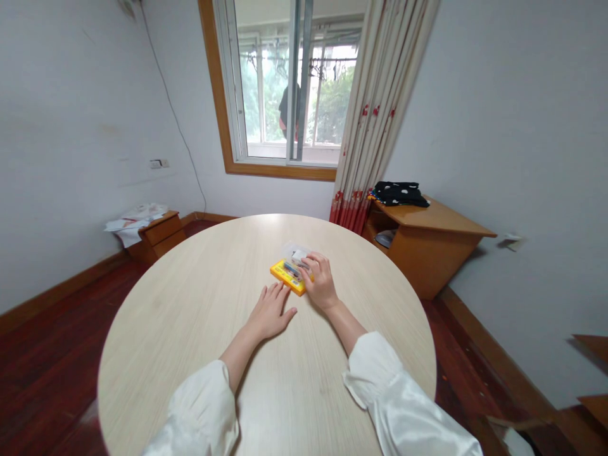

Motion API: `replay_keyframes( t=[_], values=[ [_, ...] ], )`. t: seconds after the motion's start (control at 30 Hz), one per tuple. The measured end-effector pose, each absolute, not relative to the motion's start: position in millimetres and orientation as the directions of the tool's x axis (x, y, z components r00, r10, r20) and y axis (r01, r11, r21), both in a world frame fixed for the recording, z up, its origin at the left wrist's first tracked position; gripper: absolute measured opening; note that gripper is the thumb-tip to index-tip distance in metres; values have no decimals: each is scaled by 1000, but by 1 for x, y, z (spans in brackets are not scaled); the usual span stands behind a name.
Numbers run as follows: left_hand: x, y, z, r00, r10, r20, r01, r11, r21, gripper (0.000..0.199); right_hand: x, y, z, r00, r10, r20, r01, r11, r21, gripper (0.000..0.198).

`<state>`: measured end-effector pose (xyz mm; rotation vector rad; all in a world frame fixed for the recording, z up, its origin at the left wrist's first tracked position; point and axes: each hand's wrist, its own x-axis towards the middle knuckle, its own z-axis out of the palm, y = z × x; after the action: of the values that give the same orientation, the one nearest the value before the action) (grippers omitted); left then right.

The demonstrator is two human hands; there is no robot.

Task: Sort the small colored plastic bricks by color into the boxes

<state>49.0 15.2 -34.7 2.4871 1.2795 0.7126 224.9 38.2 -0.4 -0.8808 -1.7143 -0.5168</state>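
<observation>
A small yellow box (281,272) lies on the round table, with dark and blue slim items in its middle. Behind it a clear plastic piece (295,249), perhaps its lid, stands at the far edge. My right hand (323,284) covers the box's right end from above. Its thumb and fingers curl inward there, and what they pinch is hidden. My left hand (272,311) rests palm down on the tabletop, fingers stretched out and thumb apart. Its fingertips reach the box's near edge; whether they touch it I cannot tell.
The pale round table (190,316) fills the middle. At the right stands a wooden cabinet (441,218) with folded black cloth (401,194) on top. Papers (137,218) cover a low wooden drawer unit (164,234) at left. A curtain (380,95) hangs beside the window (266,95).
</observation>
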Motion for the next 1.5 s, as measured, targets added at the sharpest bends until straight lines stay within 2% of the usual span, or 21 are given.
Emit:
replay_keyframes(
  t=[0.1,0.17,0.3,0.37,0.43,0.57,0.83,1.03,1.33,1.5],
  values=[
    [48,20,-38,473,791,389,594,-612,521,41,224,32,3,-149,256,955,773,632,-48,23],
    [45,24,-40,387,810,440,515,-586,625,34,220,25,5,-168,239,956,758,651,-30,23],
    [35,26,-35,198,895,401,333,-446,831,27,207,6,3,-192,282,940,705,706,-67,22],
    [29,23,-27,220,911,348,158,-386,909,32,199,-2,0,-195,350,916,679,722,-131,19],
    [23,17,-18,320,909,266,-37,-269,962,40,192,-9,-3,-199,423,884,643,737,-208,18],
    [14,9,-6,331,935,128,-277,-34,960,61,182,-18,-8,-192,504,842,587,747,-313,17],
    [12,12,-11,314,949,26,-331,83,940,64,179,-16,-14,-158,618,770,546,705,-453,11],
    [15,11,-12,330,944,-8,-339,127,932,61,175,-15,-17,-239,724,646,552,649,-523,27],
    [17,13,-17,272,962,8,-269,68,961,59,171,-5,-27,-341,690,639,611,679,-408,31],
    [14,17,-21,290,957,25,-261,53,964,53,169,0,-30,-302,699,648,633,655,-412,30]
  ],
)
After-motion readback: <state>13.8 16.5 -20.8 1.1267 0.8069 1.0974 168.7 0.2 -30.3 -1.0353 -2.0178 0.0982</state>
